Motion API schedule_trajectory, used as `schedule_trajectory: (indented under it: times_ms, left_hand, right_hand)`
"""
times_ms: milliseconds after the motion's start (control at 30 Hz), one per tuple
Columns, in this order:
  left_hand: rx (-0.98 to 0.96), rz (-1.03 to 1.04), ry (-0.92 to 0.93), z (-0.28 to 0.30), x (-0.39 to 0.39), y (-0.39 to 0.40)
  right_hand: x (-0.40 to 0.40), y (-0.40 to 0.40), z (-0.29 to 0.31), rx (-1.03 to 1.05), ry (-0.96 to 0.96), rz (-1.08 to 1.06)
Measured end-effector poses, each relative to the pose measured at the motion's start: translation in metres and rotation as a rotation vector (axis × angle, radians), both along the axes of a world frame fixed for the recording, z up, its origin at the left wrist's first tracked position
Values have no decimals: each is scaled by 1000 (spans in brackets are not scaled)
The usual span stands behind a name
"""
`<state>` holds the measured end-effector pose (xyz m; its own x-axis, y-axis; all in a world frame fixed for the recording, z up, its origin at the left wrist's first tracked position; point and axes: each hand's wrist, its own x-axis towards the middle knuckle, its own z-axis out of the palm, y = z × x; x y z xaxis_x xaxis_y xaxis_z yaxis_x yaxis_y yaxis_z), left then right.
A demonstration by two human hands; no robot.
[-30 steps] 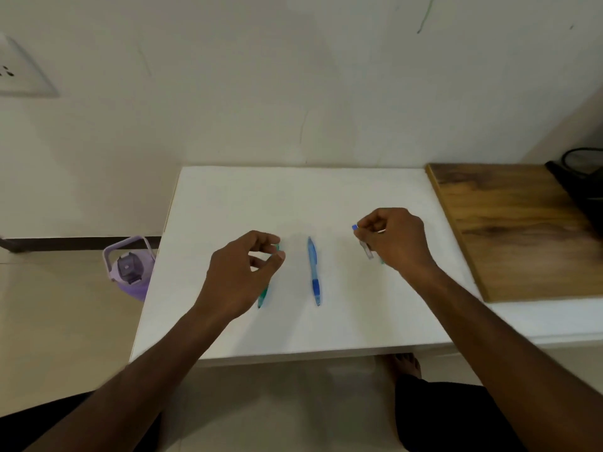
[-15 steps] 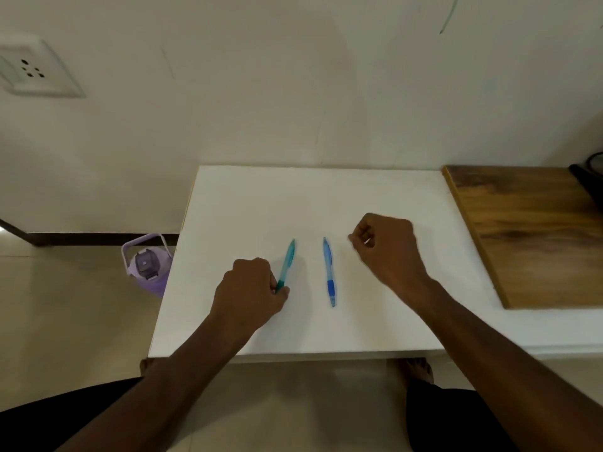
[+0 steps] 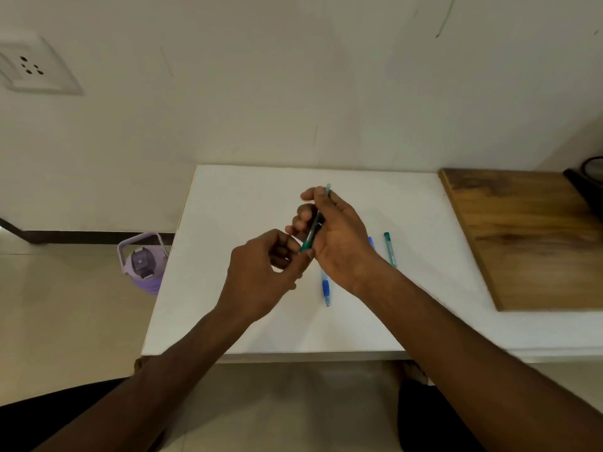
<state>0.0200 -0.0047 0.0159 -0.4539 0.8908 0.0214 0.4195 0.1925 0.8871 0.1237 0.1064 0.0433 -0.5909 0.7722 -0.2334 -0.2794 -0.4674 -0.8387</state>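
My right hand (image 3: 339,243) grips a teal pen (image 3: 314,227) above the white table (image 3: 235,308), the pen pointing up and away with its pale end above my fingers. The curled fingers of my left hand (image 3: 261,278) pinch the pen's lower end. A blue pen (image 3: 325,290) lies on the table below my right hand, and its far part is hidden by that hand. A slim teal pen part (image 3: 390,250) lies on the table just right of the blue pen.
A wooden board (image 3: 528,236) lies on the table's right side, with a dark object (image 3: 587,184) at its far corner. A purple bottle (image 3: 143,265) stands on the floor left of the table. The wall runs close behind the table.
The teal pen has left the table and is now held up between both hands. My right hand moved left to it, and a teal part now lies where that hand was.
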Motion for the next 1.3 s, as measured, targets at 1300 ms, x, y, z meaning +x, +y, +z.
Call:
schedule_trajectory:
  times_ms: [1300]
  left_hand:
    - [-389, -99, 844, -97, -2, -23]
  right_hand:
    - [4, -4, 56, -108, 167, 78]
